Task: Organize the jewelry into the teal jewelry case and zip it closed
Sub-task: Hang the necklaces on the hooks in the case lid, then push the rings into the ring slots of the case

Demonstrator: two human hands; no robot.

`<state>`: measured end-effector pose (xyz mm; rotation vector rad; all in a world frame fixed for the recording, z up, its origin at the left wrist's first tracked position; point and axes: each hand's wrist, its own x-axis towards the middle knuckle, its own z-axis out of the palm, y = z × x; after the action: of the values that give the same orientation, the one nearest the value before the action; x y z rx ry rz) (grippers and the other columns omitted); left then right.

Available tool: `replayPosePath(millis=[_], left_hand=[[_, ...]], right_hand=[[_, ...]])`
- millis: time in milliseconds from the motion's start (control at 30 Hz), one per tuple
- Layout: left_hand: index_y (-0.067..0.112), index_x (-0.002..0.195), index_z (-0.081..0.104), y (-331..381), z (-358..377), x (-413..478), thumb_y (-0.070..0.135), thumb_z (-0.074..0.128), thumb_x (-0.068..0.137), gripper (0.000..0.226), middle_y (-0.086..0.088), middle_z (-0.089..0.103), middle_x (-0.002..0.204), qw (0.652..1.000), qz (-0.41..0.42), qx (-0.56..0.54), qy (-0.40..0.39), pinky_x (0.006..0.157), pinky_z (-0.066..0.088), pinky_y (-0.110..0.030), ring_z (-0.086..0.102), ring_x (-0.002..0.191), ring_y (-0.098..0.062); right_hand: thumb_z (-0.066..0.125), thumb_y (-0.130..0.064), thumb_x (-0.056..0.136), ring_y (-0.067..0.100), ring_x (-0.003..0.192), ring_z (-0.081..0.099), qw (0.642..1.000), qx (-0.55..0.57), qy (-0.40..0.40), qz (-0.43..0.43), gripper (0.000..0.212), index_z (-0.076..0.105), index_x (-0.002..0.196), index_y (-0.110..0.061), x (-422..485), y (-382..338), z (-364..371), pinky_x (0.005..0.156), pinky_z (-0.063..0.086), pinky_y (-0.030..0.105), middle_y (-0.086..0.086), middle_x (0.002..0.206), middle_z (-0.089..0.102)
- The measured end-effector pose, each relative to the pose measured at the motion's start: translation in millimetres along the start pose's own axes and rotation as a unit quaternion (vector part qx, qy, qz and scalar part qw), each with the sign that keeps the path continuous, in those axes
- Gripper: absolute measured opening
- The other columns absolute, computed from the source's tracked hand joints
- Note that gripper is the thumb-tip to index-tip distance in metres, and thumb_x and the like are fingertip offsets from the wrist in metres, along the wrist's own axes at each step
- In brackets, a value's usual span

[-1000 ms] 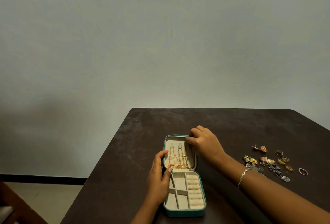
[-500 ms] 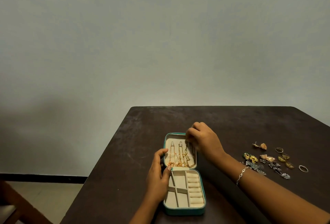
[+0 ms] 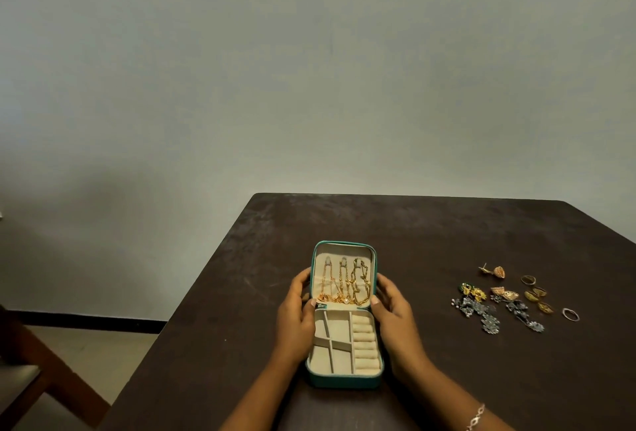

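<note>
Left hand [image 3: 296,313] and right hand [image 3: 392,310] each grip one side of the open teal jewelry case [image 3: 344,380], thumbs on the lid's lower corners, down at the table's [image 3: 241,293] 6 o'clock edge. I'd hold it flat and steady so the gold chains [image 3: 347,288] don't slip. The tray compartments look empty. The loose earrings and rings [image 3: 506,294] sit at 3 o'clock of the case, with nothing blocking the reach.
</note>
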<state>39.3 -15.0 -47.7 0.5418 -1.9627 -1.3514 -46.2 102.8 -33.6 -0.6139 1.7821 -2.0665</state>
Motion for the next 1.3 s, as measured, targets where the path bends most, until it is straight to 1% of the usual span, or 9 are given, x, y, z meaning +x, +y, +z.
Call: replayPosePath(millis=[133,233,400,600,700,967,1033,1200,1300], left_hand=[[0.028,0.118,0.042,5.1,0.2,-3.8,-0.010,0.042,0.089,0.048,0.022,0.055,0.104,1.000,0.004,-0.012,0.017,0.074,0.044,-0.001,0.054,0.091,0.022],[0.030,0.121,0.042,11.7,6.9,-9.6,-0.011,0.042,0.089,0.052,0.021,0.056,0.109,0.999,0.017,-0.029,0.030,0.080,0.045,-0.004,0.054,0.099,0.018],[0.025,0.132,0.039,27.6,36.9,-18.1,-0.010,0.044,0.088,0.056,0.016,0.051,0.121,0.997,0.042,-0.065,0.025,0.087,0.043,-0.006,0.053,0.112,0.004],[0.021,0.136,0.021,43.8,79.3,-18.3,-0.011,0.045,0.088,0.063,0.012,0.036,0.105,0.998,0.058,-0.036,-0.005,0.078,0.035,0.003,0.046,0.097,0.001],[0.015,0.140,0.025,44.4,92.1,-17.4,-0.010,0.045,0.088,0.061,0.011,0.038,0.102,0.998,0.045,-0.024,-0.026,0.078,0.036,0.003,0.047,0.094,0.000],[0.022,0.137,0.036,35.4,101.8,-27.6,-0.001,0.048,0.090,0.053,0.000,0.050,0.134,0.997,-0.018,-0.055,-0.051,0.094,0.045,-0.017,0.051,0.117,-0.008],[0.019,0.138,0.036,34.5,102.3,-28.5,0.002,0.049,0.091,0.051,-0.001,0.050,0.134,0.998,-0.019,-0.034,-0.058,0.096,0.044,-0.020,0.050,0.120,-0.011],[0.016,0.140,0.032,36.8,101.3,-31.8,0.002,0.050,0.091,0.054,0.010,0.048,0.123,0.998,-0.022,-0.005,-0.060,0.078,0.040,0.002,0.048,0.110,-0.002],[0.015,0.139,0.035,36.8,101.6,-32.7,0.000,0.050,0.090,0.053,0.007,0.049,0.125,0.999,-0.024,0.005,-0.047,0.078,0.039,0.003,0.050,0.110,-0.004]], right_hand=[[0.038,0.009,0.091,0.005,0.108,0.057,0.998,-0.004,0.031,-0.059,0.046,0.051,0.125,-0.020,-6.6,7.6,6.0,0.087,0.049,0.015,-0.009,0.115,0.061],[0.040,0.011,0.089,0.009,0.119,0.053,0.996,-0.018,0.038,-0.082,0.051,0.049,0.131,-0.018,-8.1,7.5,-1.9,0.101,0.044,0.029,-0.004,0.128,0.058],[0.040,0.014,0.088,0.004,0.118,0.053,0.991,-0.035,0.060,-0.115,0.054,0.048,0.129,-0.021,-8.2,-3.8,-32.7,0.102,0.043,0.026,-0.018,0.120,0.057],[0.040,0.010,0.090,0.014,0.126,0.047,0.989,-0.063,0.081,-0.108,0.051,0.043,0.134,-0.015,-4.5,-8.8,-74.8,0.107,0.038,0.039,-0.001,0.136,0.050],[0.043,0.008,0.090,0.014,0.126,0.046,0.989,-0.079,0.082,-0.094,0.052,0.039,0.137,-0.014,-5.2,-6.3,-89.8,0.107,0.039,0.039,-0.001,0.137,0.048],[0.041,0.017,0.085,0.008,0.123,0.045,0.987,-0.110,0.085,-0.078,0.063,0.035,0.139,-0.016,-7.2,-1.0,-107.8,0.106,0.038,0.032,-0.006,0.135,0.046],[0.042,0.012,0.087,0.008,0.122,0.046,0.988,-0.124,0.068,-0.061,0.061,0.033,0.141,-0.016,-5.3,-1.3,-108.5,0.103,0.039,0.028,-0.005,0.136,0.047],[0.045,0.002,0.091,0.012,0.126,0.042,0.991,-0.133,-0.014,0.013,0.062,0.024,0.145,-0.018,-1.9,-5.4,-116.7,0.109,0.035,0.037,-0.004,0.141,0.041],[0.044,0.000,0.092,0.007,0.131,0.032,0.985,-0.159,-0.068,0.020,0.059,0.021,0.145,-0.014,-7.4,-12.1,-127.5,0.111,0.028,0.026,-0.009,0.143,0.031]])
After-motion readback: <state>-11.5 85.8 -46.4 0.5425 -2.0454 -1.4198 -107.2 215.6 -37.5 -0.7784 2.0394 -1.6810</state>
